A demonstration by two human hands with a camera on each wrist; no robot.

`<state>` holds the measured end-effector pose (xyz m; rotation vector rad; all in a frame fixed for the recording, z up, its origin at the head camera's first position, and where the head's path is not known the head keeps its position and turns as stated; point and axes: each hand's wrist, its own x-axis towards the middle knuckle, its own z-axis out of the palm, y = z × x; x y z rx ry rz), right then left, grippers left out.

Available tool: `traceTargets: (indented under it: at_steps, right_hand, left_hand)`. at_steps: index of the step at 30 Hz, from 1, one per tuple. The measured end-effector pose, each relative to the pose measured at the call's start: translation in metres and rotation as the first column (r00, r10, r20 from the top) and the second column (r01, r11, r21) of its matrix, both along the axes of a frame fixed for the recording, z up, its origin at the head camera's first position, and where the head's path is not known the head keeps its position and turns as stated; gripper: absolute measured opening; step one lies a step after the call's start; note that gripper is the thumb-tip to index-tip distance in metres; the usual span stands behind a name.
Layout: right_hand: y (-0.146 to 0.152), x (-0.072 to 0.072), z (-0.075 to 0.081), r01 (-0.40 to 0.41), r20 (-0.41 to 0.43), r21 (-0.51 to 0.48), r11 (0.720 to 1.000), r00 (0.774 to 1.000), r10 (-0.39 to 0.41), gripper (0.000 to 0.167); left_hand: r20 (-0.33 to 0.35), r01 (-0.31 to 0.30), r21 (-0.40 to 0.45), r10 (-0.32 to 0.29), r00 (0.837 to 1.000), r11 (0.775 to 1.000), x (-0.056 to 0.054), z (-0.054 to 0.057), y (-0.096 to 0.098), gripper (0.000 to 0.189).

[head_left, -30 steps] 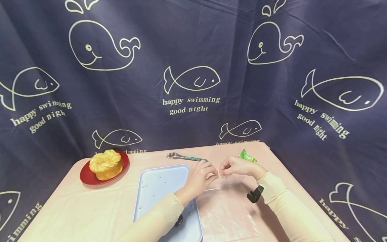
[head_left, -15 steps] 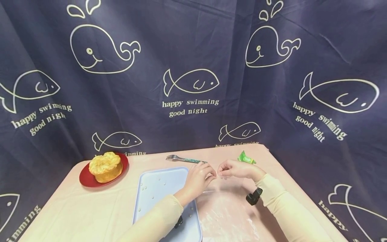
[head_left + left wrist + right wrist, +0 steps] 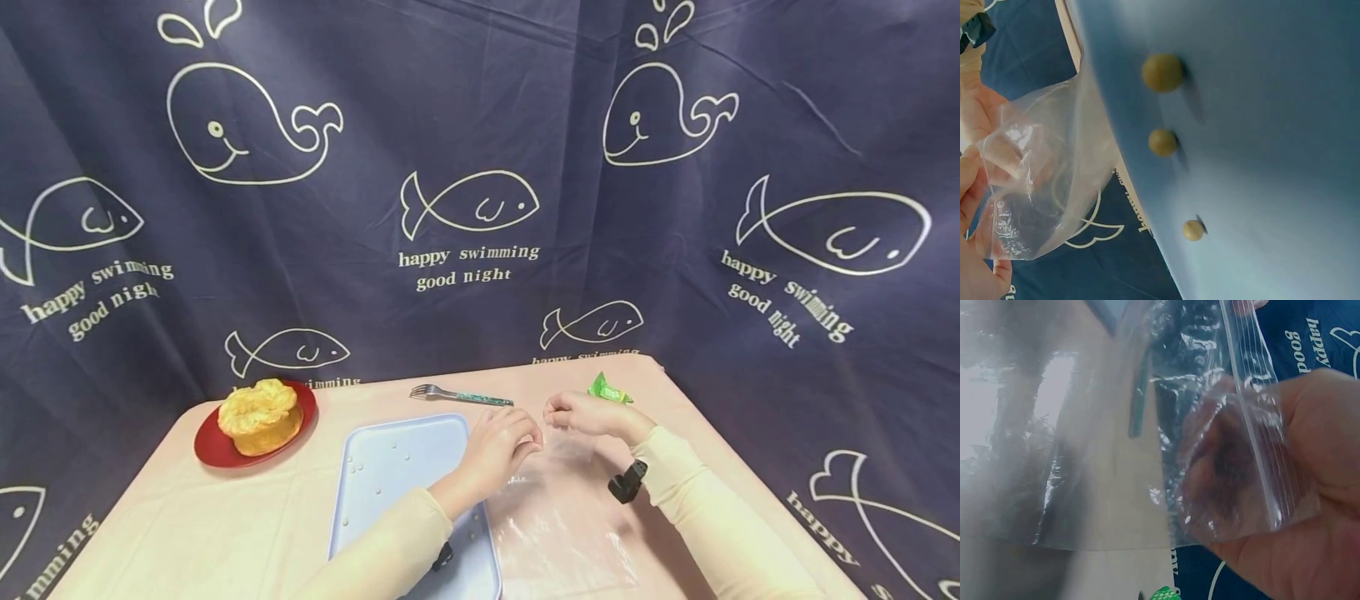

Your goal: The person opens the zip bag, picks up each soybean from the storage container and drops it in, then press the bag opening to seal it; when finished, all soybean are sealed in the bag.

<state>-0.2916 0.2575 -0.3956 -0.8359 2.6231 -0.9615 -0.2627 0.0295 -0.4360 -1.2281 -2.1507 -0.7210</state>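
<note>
A clear zip-lock bag (image 3: pixel 566 533) hangs between my two hands, its lower part spread over the pink table to the right of the tray. My left hand (image 3: pixel 495 450) pinches the bag by its mouth, fingertips close to those of the right. On the other side, my right hand (image 3: pixel 592 415) holds the bag's zip edge; in the right wrist view its fingers show through the clear plastic (image 3: pixel 1222 462). Under my left forearm lies a light blue tray (image 3: pixel 408 429) with several small round pale balls, a few of them large in the left wrist view, such as one ball (image 3: pixel 1162 72).
A fork (image 3: pixel 461 395) with a patterned green handle lies behind the tray. Beyond my right hand is a green wrapped packet (image 3: pixel 609 389). At the far left a red plate (image 3: pixel 217 446) bears a yellow bread-like cake (image 3: pixel 261 417). A dark blue curtain (image 3: pixel 480 100) encloses the table.
My fingertips, nearly touching before, have moved a little apart, the right hand now slightly higher than the left. The bag's upper edge has shifted with them; the tray, fork and plate stay put.
</note>
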Motion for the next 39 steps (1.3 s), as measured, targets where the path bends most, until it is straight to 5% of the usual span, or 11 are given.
traceTargets:
  at_steps: [5, 15, 20, 27, 35, 39]
  right_hand:
    - [0.001, -0.001, 0.003, 0.066, 0.010, 0.012, 0.998, 0.998, -0.067, 0.018]
    - [0.001, -0.006, 0.004, 0.175, 0.024, 0.039, 0.984, 0.984, -0.176, 0.020]
    - [0.005, -0.002, 0.003, 0.187, 0.122, -0.090, 0.978, 0.977, -0.175, 0.015]
    - [0.012, 0.017, 0.010, 0.207, 0.185, -0.306, 0.929, 0.970, -0.155, 0.015]
    - [0.010, 0.033, 0.014, 0.227, 0.042, -0.199, 0.953, 0.974, -0.223, 0.012]
    - [0.010, 0.038, 0.013, 0.265, 0.019, -0.206, 0.942, 0.964, -0.267, 0.016]
  left_hand:
    - [-0.015, 0.025, -0.015, -0.025, 1.000, 1.000, 0.008, 0.000, -0.002, 0.016]
    - [-0.149, 0.090, -0.013, -0.091, 0.985, 0.996, 0.021, -0.001, -0.005, 0.018]
    - [-0.159, 0.054, 0.024, -0.049, 0.986, 0.998, 0.020, -0.002, -0.005, 0.020]
    - [-0.102, -0.015, 0.053, 0.020, 0.995, 0.999, 0.018, 0.000, -0.005, 0.019]
    - [-0.100, -0.044, 0.045, 0.048, 0.994, 0.998, 0.020, 0.000, -0.003, 0.020]
    - [-0.099, -0.038, 0.045, 0.043, 0.994, 0.998, 0.021, -0.001, -0.002, 0.020]
